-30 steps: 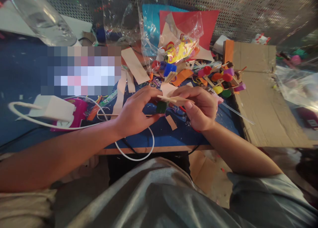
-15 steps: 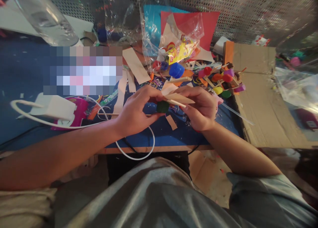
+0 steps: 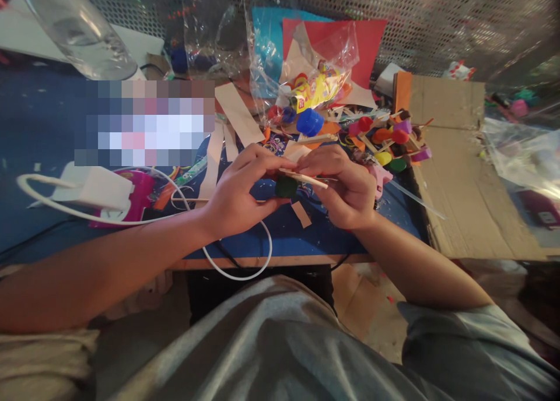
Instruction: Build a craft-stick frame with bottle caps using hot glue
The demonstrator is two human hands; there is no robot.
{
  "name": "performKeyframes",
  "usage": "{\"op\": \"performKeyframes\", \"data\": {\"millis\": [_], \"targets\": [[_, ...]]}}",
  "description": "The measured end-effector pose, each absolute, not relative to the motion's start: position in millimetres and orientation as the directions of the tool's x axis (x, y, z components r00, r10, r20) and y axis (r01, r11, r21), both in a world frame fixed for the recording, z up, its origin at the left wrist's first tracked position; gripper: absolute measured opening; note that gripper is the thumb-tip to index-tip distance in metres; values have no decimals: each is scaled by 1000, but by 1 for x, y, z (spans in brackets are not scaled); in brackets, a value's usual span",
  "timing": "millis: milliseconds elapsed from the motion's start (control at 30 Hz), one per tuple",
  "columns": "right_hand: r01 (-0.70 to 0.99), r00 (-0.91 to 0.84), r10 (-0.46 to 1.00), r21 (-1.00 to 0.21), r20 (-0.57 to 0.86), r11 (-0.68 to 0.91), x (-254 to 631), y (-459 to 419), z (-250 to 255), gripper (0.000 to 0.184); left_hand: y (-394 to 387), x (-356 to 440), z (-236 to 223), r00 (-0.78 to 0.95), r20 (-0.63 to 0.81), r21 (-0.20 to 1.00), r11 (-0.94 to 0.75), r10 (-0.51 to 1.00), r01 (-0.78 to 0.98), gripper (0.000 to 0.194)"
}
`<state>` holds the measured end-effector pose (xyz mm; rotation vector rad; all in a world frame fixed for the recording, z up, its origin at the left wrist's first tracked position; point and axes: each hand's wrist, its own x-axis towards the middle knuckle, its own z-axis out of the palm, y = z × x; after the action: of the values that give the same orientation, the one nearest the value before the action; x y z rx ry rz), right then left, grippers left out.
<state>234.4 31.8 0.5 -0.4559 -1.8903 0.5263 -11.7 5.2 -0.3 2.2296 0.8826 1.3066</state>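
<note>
My left hand (image 3: 240, 194) pinches a dark green lump (image 3: 286, 186), which looks like clay, between thumb and fingers. A pale wooden stick (image 3: 308, 180) lies along the top of the lump and points toward my right hand (image 3: 343, 182). My right fingers bend over the top and press down near the left fingertips, closed on a paper strip seen nearly edge-on; its outline is mostly hidden. Below the lump, a small tan paper piece (image 3: 301, 214) lies on the blue table (image 3: 280, 241).
Behind my hands are a blue cap (image 3: 310, 122), colourful clay-and-stick pieces (image 3: 396, 136), paper strips (image 3: 238, 115) and a clear bag (image 3: 326, 86). Cardboard (image 3: 472, 191) lies at right. At left are a white charger (image 3: 102, 188), its looping cable (image 3: 270, 252) and a bottle (image 3: 87, 37).
The paper strip that stood tilted between my hands is pressed down nearly flat. My right hand has shifted slightly left, its fingers now over the top. The left hand keeps its hold.
</note>
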Motion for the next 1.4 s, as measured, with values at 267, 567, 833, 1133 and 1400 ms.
{"op": "performKeyframes", "data": {"millis": [267, 567, 833, 1133, 1400], "targets": [[190, -336, 578, -548, 744, 815, 237, 29, -5, 24, 6, -9, -14, 317, 588, 732, -656, 744, 183, 48], [271, -357, 622, -559, 697, 783, 236, 26, -4, 17, 8, -5, -22, 289, 589, 773, -631, 755, 71, 76], [323, -368, 664, -580, 651, 748, 234, 26, -4, 21, 8, -6, -24, 320, 527, 823, -566, 787, 36, 88], [304, -406, 630, -553, 662, 776, 232, 30, -2, 10, 9, -6, -19, 322, 460, 857, -509, 827, 81, 79], [330, -396, 665, -578, 633, 746, 232, 29, -4, 15, 9, -5, -24, 362, 435, 884, -467, 824, 0, 77]]}}
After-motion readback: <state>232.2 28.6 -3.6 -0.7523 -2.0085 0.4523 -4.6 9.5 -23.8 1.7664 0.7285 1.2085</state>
